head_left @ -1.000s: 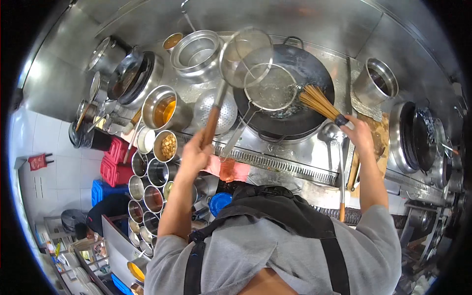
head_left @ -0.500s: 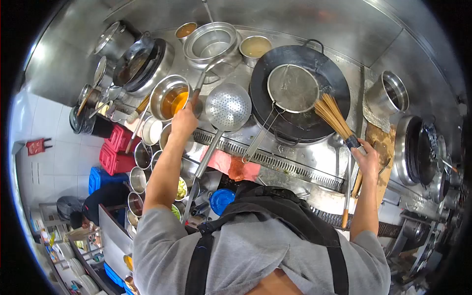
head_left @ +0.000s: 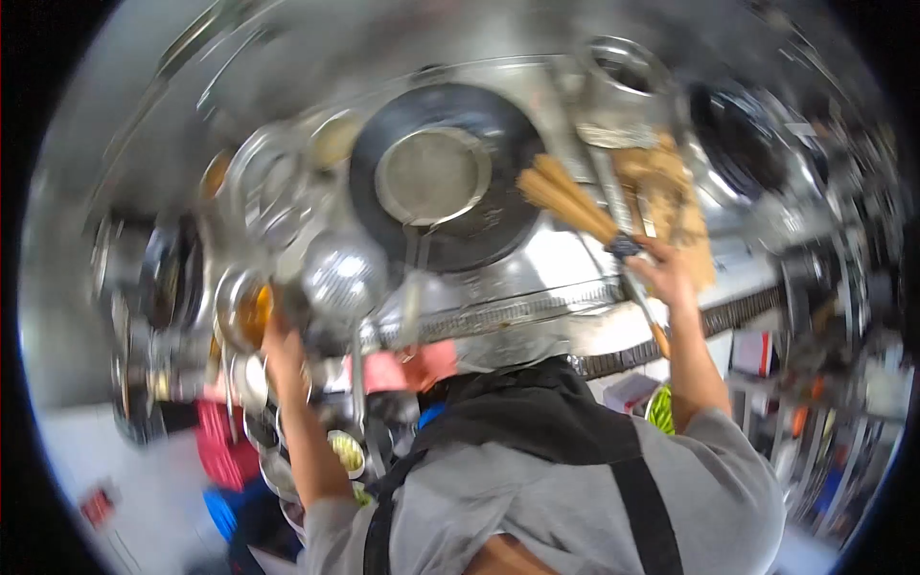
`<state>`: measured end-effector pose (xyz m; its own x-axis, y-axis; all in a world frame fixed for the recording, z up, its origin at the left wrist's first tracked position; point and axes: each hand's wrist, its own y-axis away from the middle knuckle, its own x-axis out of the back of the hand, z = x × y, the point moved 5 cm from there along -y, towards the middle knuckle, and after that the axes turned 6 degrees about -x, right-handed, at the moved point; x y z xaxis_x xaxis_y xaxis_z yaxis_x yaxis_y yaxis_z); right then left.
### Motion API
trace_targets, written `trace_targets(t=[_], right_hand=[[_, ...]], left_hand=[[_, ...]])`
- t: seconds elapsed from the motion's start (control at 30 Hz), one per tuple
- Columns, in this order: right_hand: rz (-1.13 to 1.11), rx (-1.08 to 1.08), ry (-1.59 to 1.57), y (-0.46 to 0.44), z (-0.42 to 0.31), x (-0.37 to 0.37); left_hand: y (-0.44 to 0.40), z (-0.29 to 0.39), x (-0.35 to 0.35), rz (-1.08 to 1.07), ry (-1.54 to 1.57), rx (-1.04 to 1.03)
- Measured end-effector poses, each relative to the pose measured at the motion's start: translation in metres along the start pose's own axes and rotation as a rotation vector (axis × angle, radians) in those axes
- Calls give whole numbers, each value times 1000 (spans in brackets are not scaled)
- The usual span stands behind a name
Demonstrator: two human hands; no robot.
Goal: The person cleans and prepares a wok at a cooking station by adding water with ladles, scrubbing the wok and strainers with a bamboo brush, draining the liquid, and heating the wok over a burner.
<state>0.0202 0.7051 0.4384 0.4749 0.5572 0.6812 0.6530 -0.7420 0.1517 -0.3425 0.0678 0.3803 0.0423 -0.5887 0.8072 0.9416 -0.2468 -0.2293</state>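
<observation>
My right hand (head_left: 666, 273) is closed on the dark-bound end of a bamboo brush (head_left: 570, 199), its bristles over the right edge of the large black wok (head_left: 508, 216). A round mesh strainer (head_left: 433, 177) lies across the wok, its handle pointing down. My left hand (head_left: 280, 350), smeared by motion, is at the lower right of a metal pot with orange liquid (head_left: 251, 311); its fingers and anything in them cannot be made out. Between the left hand and the wok lies a perforated ladle (head_left: 345, 278), its handle pointing down.
Pink cloth (head_left: 388, 372) lies at the counter's front. A ladle's wooden handle (head_left: 659, 340) is below my right hand. Behind it are a wooden board (head_left: 695, 225) and a steel pot (head_left: 623, 81). Another wok (head_left: 738, 139) stands far right; red containers (head_left: 222, 446) are lower left.
The view has swung, shifting the wok leftward. My left hand, earlier on a wooden handle, has moved from over the counter to beside the orange-liquid pot. The brush remains in my right hand.
</observation>
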Motion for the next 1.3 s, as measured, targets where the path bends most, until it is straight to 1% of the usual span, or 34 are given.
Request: trace_targets(t=[0.03,0.07,0.1,0.13,0.17,0.2,0.23,0.27,0.3,0.33,0.37,0.4,0.43,0.47,0.5,0.53,0.57,0.6,0.63,0.67,0.7,0.73,0.77,0.8,0.83,0.87,0.9,0.93,0.97,1.03,1.07,1.1,1.17,1.3], right_hand=[[-44,-32,-129,10,2,4],[5,-71,-134,21,9,13],[37,-21,-193,23,39,11],[-22,-201,-329,31,56,13],[-69,-404,-375,43,61,21],[-9,-252,-376,40,104,10],[-56,-266,-451,45,114,11],[-88,-241,-399,46,133,12],[-183,-334,-455,55,116,30],[-148,-232,-381,56,123,39],[-218,-281,-492,50,156,27],[-216,-211,-424,47,153,44],[-301,-283,-440,44,147,62],[-394,-360,-460,44,150,75],[-401,-361,-478,38,171,74],[-390,-284,-513,28,190,69],[-375,-204,-545,22,202,71],[-369,-194,-554,19,206,82],[-353,-155,-510,17,203,97],[-339,-118,-466,15,204,109],[-335,-119,-452,13,211,115],[-330,-109,-459,10,217,119],[-330,-120,-487,11,225,120],[-331,-134,-516,13,231,121],[-354,-190,-526,16,234,125],[-349,-184,-530,18,239,124],[-327,-189,-555,22,246,122],[-309,-198,-578,27,253,121],[-347,-257,-633,33,257,121],[-370,-255,-600,44,259,133],[-374,-257,-575,49,261,139],[-368,-236,-613,54,271,133],[-353,-274,-585,66,273,145],[-299,-288,-565,84,289,147]], left_hand=[[6,50,13,-6,494,255],[10,52,14,48,557,385],[7,61,15,60,685,362],[4,95,22,73,758,359],[2,124,25,83,793,368],[-5,122,24,35,795,370],[-3,158,25,9,832,359],[0,183,19,32,940,266],[9,232,15,27,978,248],[19,288,9,24,1013,234],[21,330,-7,27,1025,217],[26,367,-23,-16,1039,199],[32,401,-37,-63,1038,186],[35,437,-57,-105,1069,218],[34,473,-79,-187,1110,176],[33,518,-101,-288,1227,166],[30,551,-125,-330,1207,210],[26,587,-149,-399,1152,199],[23,635,-173,-583,1198,122],[20,677,-199,-812,1226,35],[15,705,-228,-826,1176,55],[8,728,-261,-897,1146,76],[12,767,-287,-996,1165,44],[8,791,-324,-1113,1175,97],[11,819,-353,-1186,1200,132],[9,838,-390,-1152,1156,204],[12,861,-423,-1193,1112,244],[20,884,-451,-1199,1106,213],[29,904,-478,-1200,1071,246],[46,935,-532,-1220,1101,321],[55,949,-550,-1281,1072,322],[61,960,-568,-1271,1089,323],[74,973,-600,-1279,1110,324],[94,983,-648,-1291,1173,383]])
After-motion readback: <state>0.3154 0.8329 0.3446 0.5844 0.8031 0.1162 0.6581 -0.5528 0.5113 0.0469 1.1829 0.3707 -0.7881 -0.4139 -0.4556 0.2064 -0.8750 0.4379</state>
